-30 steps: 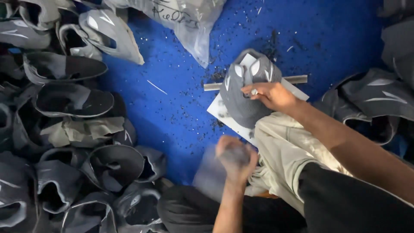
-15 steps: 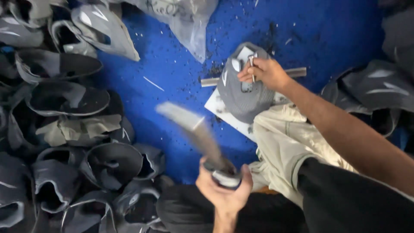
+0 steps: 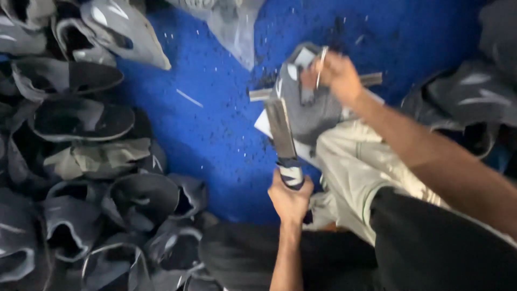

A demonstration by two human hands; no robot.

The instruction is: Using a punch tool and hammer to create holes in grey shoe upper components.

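One shoe upper [image 3: 308,102] is under my hands just now, a grey piece with pale patches lying on a metal bar [image 3: 371,80] and a white board [image 3: 265,123] on the blue floor [image 3: 215,134]. My right hand [image 3: 336,75] presses on its top edge, and its fingers are pinched on a thin metal punch [image 3: 321,66] stood against the piece. My left hand [image 3: 291,200] is closed tight round the taped handle of a flat metal striker [image 3: 281,129], whose blade points up toward the piece and ends close beside it; the picture is blurred there, so I cannot tell whether it touches the punch or the piece.

I judge I am in the middle of working this piece, with the punch set and the striker raised to it. Whether any mark is made in it already I cannot make out. Black crumbs scattered on the floor round the board suggest some cutting is done. A big heap of dark uppers [image 3: 81,161] lies well apart on my left, more of them [image 3: 468,108] on my right, and a clear plastic bag [image 3: 231,21] lies above. Which heap is finished I cannot tell, so I cannot say how much is left.
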